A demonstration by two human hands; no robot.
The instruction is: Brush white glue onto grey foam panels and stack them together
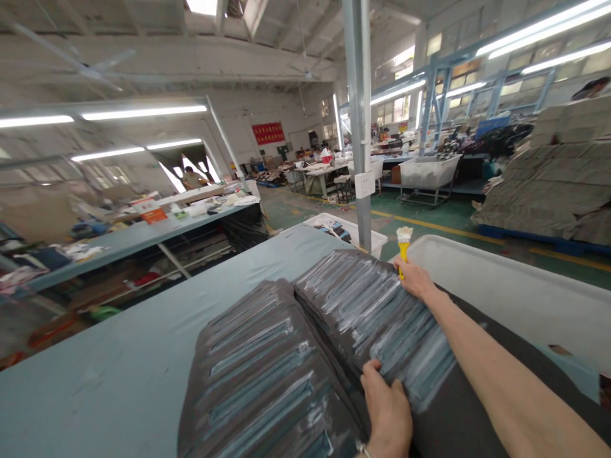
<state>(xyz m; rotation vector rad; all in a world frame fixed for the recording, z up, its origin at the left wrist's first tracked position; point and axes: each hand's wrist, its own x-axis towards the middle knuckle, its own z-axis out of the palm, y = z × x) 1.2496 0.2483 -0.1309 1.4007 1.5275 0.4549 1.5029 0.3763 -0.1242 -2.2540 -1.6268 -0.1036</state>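
Note:
My right hand (414, 278) is closed around the yellow handle of a paintbrush (403, 245). The brush points upward, its bristles coated with a whitish substance. Below that hand lies a dark grey slotted panel (353, 299), streaked with wet-looking white smears across its slots. At the panel's near left edge, my left hand (387, 407) has bent fingers and seems to grip the edge; some fingertips are hidden. Just left of it lies another dark grey slotted panel (258, 369), with fewer white smears. Pale blue shows through the slots of both.
Both panels rest on a light blue table (105, 381). A large white tub (515, 280) stands beyond it at right, and a grey-blue post (363, 127) rises near its far edge. Another worktable (128, 242) at left carries scattered items. Stacked grey sheets (548, 184) stand far right.

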